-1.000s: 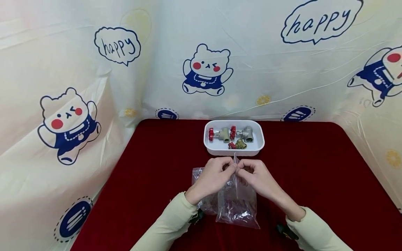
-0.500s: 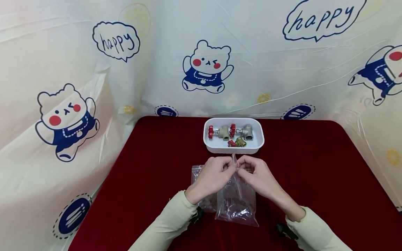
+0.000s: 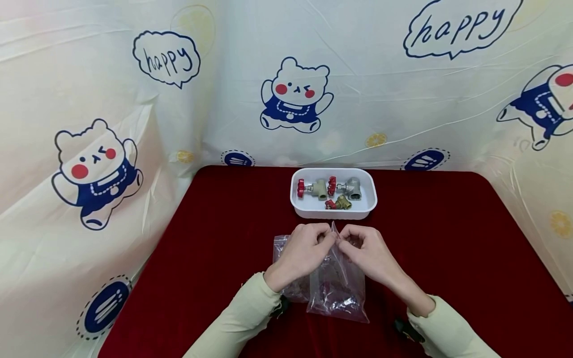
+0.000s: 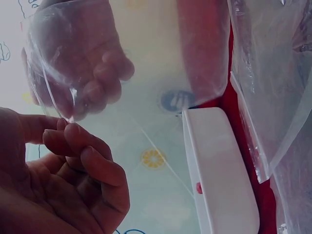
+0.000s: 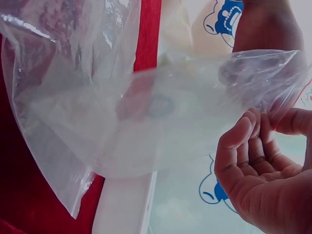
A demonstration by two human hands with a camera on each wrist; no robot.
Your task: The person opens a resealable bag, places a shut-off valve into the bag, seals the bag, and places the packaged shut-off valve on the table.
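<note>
So we've got a clear plastic bag pinched at its top edge, in front of the white tray. Our left hand has thumb and index together on the film, other fingers loosely curled. Our right hand is doing pretty much the same just beside it, tips nearly meeting. Basically no gap in either pinch, and the bag's all we're holding. It runs down from there towards us; can't tell if the bottom end touches the desk, which has dark red cloth on it.

A second clear bag sits to the left, partly behind the left hand and wrist.

In the tray we see three valves with red handwheels: a beige-bodied one on the left, a grey metal one on the right, and a small brass one nearest us. Behind it all hangs a pale curtain with cartoon bears and "happy" bubbles.
</note>
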